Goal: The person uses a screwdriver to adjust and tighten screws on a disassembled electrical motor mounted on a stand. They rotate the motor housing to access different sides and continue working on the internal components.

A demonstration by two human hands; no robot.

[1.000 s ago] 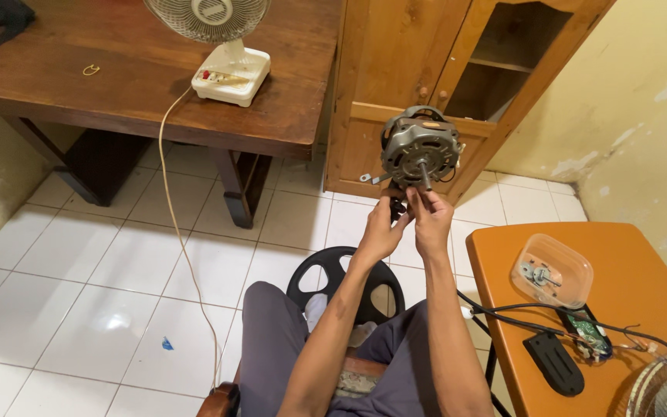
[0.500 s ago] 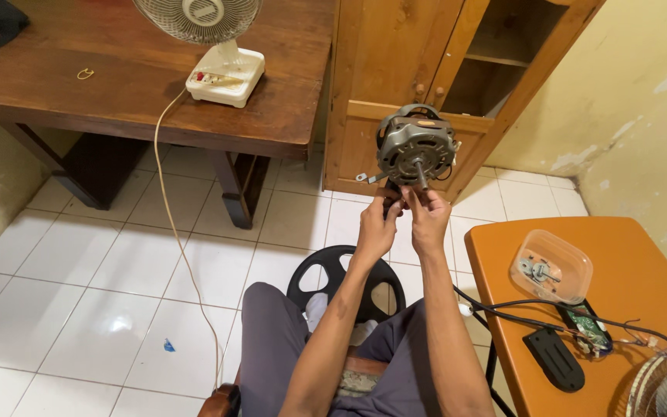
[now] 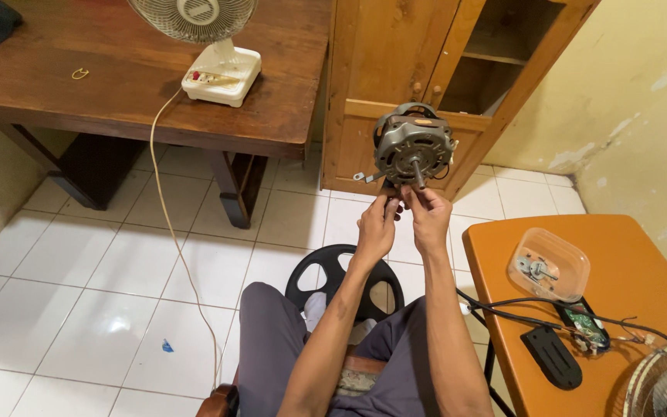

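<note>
Now raised slightly higher than a second ago: fan motor [image 3: 413, 145] held up at chest height, shaft toward camera. Left hand [image 3: 377, 228] grips its underside; right hand [image 3: 428, 215] pinches the shaft. Inspection continues. Orange bench [image 3: 642, 286] at right carries a plastic tub [image 3: 550, 264]; white tile floor [image 3: 79, 309], wooden cabinet [image 3: 395, 54].

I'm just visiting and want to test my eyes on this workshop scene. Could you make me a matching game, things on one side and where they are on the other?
Things:
1. fan motor
2. white desk fan
3. clear plastic tub
4. black round fan guard

Places:
A. on the orange table
B. on the tiled floor
C. held up in both hands
D. on the brown wooden table

Pairs: 1-C, 2-D, 3-A, 4-B
</note>
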